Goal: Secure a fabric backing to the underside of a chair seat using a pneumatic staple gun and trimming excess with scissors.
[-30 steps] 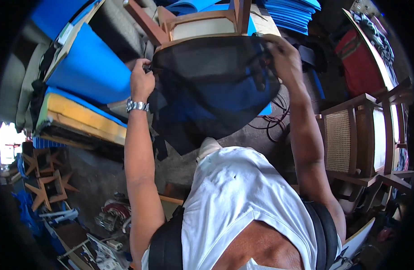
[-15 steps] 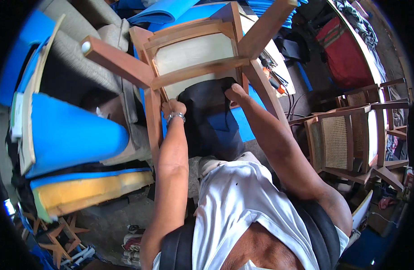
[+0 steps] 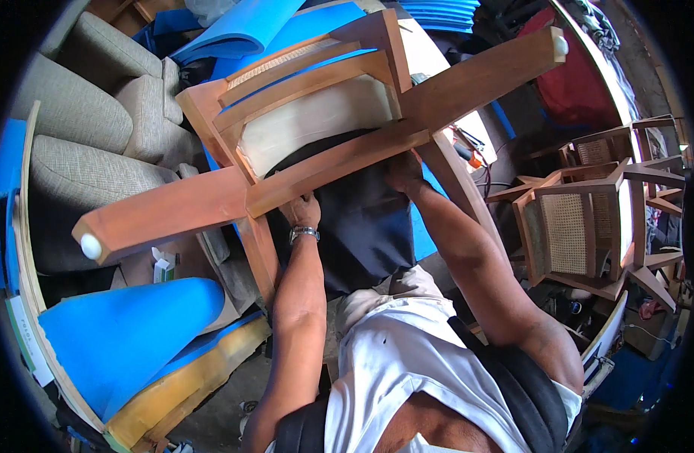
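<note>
A wooden chair (image 3: 339,167) lies upside down in front of me, its legs pointing up towards me and a crossbar spanning them. Behind that bar shows the pale underside of its seat (image 3: 316,121). A sheet of black cloth (image 3: 366,226) covers the near part of this underside and hangs down towards my lap. My left hand (image 3: 301,211), with a watch at the wrist, is closed on the cloth's left side, just below the crossbar. At the cloth's right side my right hand (image 3: 404,172) is closed on it, in shadow and partly hidden by the bar.
Grey sofa pieces (image 3: 75,204) stand at the left, near a curled blue foam sheet (image 3: 135,325) and yellow foam (image 3: 188,377). More blue foam (image 3: 249,30) lies beyond the chair. An orange-and-black tool (image 3: 471,156) lies at the right, before cane-panelled chairs (image 3: 566,230).
The chair now appears tilted, its left leg lower and its right leg higher in view. The black cloth reaches farther under the crossbar, and both hands sit lower in the picture.
</note>
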Motion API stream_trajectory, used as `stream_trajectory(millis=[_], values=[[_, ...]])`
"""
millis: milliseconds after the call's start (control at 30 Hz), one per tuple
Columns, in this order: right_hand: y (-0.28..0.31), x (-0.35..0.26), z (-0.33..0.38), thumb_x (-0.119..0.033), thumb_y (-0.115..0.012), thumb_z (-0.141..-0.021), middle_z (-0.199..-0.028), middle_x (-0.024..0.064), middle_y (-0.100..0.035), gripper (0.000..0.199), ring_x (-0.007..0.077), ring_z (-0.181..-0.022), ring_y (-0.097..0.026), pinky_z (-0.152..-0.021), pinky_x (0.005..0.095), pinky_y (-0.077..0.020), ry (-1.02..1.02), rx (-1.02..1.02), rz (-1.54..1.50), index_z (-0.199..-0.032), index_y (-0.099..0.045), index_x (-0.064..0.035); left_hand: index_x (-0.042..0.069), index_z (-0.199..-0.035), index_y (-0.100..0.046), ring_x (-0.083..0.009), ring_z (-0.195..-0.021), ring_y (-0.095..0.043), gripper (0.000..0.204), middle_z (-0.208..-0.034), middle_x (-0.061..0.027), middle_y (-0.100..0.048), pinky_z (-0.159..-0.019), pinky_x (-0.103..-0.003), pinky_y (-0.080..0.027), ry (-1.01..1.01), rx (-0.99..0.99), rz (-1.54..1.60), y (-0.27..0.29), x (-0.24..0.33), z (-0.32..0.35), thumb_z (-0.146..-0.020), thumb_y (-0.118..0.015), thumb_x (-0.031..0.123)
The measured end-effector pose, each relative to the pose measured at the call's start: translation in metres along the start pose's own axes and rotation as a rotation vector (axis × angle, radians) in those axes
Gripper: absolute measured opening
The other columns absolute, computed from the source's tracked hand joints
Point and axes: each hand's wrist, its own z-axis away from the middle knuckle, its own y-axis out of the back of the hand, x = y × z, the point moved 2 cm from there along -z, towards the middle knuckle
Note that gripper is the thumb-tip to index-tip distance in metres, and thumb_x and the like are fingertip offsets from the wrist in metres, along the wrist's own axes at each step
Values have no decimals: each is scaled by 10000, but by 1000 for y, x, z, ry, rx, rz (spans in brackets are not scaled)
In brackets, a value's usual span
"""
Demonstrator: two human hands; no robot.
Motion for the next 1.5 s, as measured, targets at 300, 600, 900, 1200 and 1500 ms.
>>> stream_trajectory(millis=[300, 600, 900, 1200, 1500], values=[[-102, 46, -48, -349, -578, -920, -1464, 164, -442, 594, 323, -1373, -392, -1140, 430, -316, -413, 323, -882, -1427, -434, -74, 88, -1188, -658, -402, -1128, -576, 328, -1185, -215, -650, -995, -523, -415, 2, -196, -322, 47, 127, 39, -914, -615, 264], [-98, 55, -48, -303, -626, -892, -1374, 191, -503, 551, 354, -1306, -440, -1109, 454, -343, -398, 416, -756, -1369, -479, -70, 85, -1222, -623, -335, -983, -658, 380, -1220, -161, -648, -843, -433, -533, -362, -276, 146, 23, 201, -131, -847, -688, 100], [-52, 65, -21, -184, -625, -845, -1290, 189, -542, 469, 358, -1271, -456, -1070, 464, -368, -274, 249, -571, -1291, -534, -67, 143, -1193, -667, -378, -1088, -627, 351, -1157, -184, -670, -945, -452, -510, -556, -904, -163, -126, 217, -160, -843, -643, 123], [1, -1, 132, -173, -620, -854, -872, 211, -693, 161, 397, -823, -696, -777, 517, -551, -39, -493, -753, -907, -697, -42, 149, -1041, -736, -385, -1001, -653, 282, -1051, -176, -703, -862, -470, -521, -355, -736, -103, -124, 244, -163, -847, -580, 282], [148, 97, 10, -156, -637, -844, -1014, 190, -677, 287, 371, -939, -671, -816, 468, -542, -94, 311, -645, -1107, -631, -43, 161, -1044, -730, -392, -955, -664, 248, -1010, -183, -699, -834, -460, -531, -333, -718, 133, -85, 218, -157, -879, -592, 284]])
